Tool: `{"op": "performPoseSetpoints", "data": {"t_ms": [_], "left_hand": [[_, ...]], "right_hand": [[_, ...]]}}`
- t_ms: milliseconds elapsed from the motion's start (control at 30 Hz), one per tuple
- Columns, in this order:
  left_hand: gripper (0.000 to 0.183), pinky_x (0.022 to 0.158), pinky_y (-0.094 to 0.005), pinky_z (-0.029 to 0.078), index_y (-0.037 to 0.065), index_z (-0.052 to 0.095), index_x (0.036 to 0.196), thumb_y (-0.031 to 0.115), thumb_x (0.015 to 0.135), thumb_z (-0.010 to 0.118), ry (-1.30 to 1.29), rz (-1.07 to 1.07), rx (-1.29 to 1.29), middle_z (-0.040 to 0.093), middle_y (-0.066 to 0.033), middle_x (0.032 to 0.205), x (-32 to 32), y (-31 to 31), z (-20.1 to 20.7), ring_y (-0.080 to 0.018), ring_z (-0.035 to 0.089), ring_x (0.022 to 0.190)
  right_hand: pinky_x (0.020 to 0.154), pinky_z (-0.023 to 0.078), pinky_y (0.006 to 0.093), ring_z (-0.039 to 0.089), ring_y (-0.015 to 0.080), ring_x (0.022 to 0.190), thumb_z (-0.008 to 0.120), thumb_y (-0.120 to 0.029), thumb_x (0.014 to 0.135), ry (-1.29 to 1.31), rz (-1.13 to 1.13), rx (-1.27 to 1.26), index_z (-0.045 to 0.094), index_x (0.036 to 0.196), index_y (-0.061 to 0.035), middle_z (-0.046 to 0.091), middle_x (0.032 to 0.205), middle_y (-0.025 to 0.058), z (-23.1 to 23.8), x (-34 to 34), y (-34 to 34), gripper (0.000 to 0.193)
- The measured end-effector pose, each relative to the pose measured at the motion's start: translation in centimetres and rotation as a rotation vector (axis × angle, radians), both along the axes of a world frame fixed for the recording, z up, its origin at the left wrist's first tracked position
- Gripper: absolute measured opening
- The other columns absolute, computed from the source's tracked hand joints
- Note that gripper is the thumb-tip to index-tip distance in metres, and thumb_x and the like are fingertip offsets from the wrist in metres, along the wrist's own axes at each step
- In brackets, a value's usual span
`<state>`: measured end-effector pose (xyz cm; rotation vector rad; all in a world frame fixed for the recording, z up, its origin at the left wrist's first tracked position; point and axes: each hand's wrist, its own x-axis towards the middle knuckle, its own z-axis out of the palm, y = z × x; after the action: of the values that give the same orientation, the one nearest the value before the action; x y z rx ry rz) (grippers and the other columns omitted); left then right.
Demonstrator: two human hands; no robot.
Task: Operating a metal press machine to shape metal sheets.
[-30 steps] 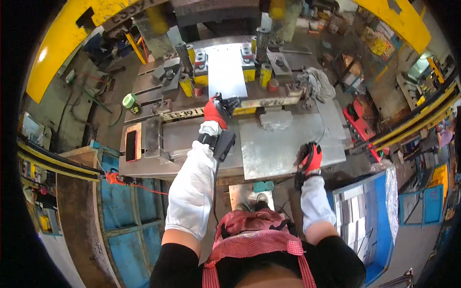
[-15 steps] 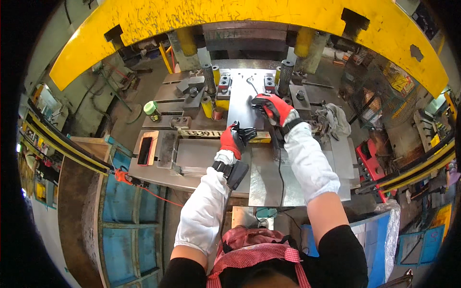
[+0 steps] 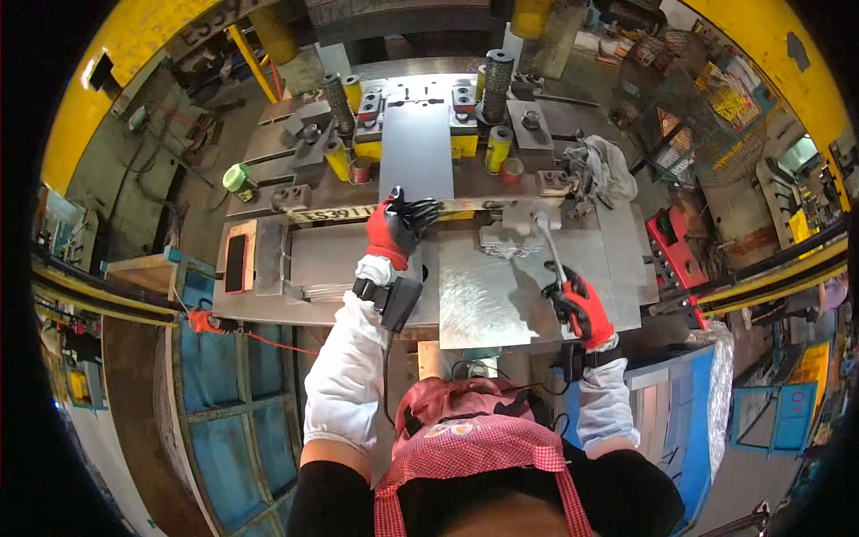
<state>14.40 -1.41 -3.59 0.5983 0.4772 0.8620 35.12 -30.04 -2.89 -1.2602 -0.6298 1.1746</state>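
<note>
My right hand (image 3: 580, 309), in a red and black glove, grips a rod-shaped tool (image 3: 557, 255) with a wider head. That head lies against a small flat metal piece (image 3: 517, 215) near the front edge of the die. Just below it, several thin cut metal pieces (image 3: 510, 243) lie on a bright metal sheet (image 3: 479, 304). My left hand (image 3: 400, 225), gloved alike, holds nothing; its fingers stretch to the right by the front end of a smooth metal strip (image 3: 418, 148) in the press. Whether the fingertips touch the strip, I cannot tell.
Flat metal blanks (image 3: 331, 259) are stacked left of my left hand. A phone (image 3: 236, 263) and a green-lidded jar (image 3: 239, 181) stand farther left. Dark guide posts (image 3: 497, 85) flank the die. A grey rag (image 3: 601, 170) and a red control box (image 3: 676, 257) are at right.
My right hand has drawn back from over the die toward me and right, bringing the tool, with a flat metal piece now at its head. My left hand has shifted left and slightly farther in. The view has tilted.
</note>
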Motion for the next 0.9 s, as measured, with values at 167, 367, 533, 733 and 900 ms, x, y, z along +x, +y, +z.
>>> {"op": "performPoseSetpoints", "data": {"t_ms": [167,367,533,733,900], "left_hand": [[0.039,0.078,-0.04,0.053,-0.003,0.055,0.099,0.035,0.09,0.049,-0.099,-0.114,-0.047,0.063,-0.0243,0.089,1.4,2.2,0.5,-0.0345,0.064,0.08],[0.039,0.078,-0.047,0.053,-0.012,0.048,0.104,0.024,0.091,0.045,-0.014,0.004,-0.265,0.057,-0.033,0.099,6.3,7.9,-0.3,-0.0416,0.061,0.087],[0.047,0.077,-0.0399,0.049,-0.009,0.055,0.099,0.036,0.09,0.044,0.238,0.094,0.281,0.063,-0.0216,0.094,3.0,14.6,-8.9,-0.0311,0.063,0.084],[0.048,0.087,-0.045,0.049,-0.009,0.04,0.117,0.032,0.093,0.042,-0.026,-0.08,0.004,0.053,-0.0298,0.112,3.2,7.0,-0.1,-0.04,0.058,0.097],[0.042,0.063,-0.0363,0.054,0.007,0.045,0.125,0.03,0.091,0.052,0.339,0.049,0.114,0.065,-0.0137,0.098,-6.5,-2.6,1.7,-0.0245,0.066,0.076]], "right_hand": [[0.047,0.037,0.0204,0.047,0.0052,0.053,0.055,-0.016,0.083,-0.325,0.089,0.033,0.054,0.118,-0.0045,0.06,0.075,0.0004,-7.0,1.8,-0.1,0.037],[0.041,0.037,0.0222,0.047,0.0069,0.046,0.057,-0.014,0.083,-0.014,-0.136,-0.143,0.051,0.122,-0.0068,0.061,0.071,0.0028,-6.3,-0.1,0.3,0.04],[0.04,0.039,0.0219,0.046,0.0069,0.045,0.056,-0.01,0.083,0.15,-0.263,-0.028,0.043,0.129,-0.0073,0.058,0.071,0.0029,-5.9,-2.4,0.5,0.048],[0.04,0.042,0.0266,0.049,0.012,0.045,0.058,-0.017,0.084,0.099,-0.605,0.07,0.047,0.12,-0.0062,0.057,0.068,0.0049,-12.9,-0.8,-1.9,0.039],[0.041,0.045,0.0317,0.05,0.0164,0.043,0.055,-0.02,0.087,0.258,-0.702,0.2,0.049,0.106,-0.0063,0.052,0.06,0.0053,-13.5,-0.9,-1.9,0.024]]}}
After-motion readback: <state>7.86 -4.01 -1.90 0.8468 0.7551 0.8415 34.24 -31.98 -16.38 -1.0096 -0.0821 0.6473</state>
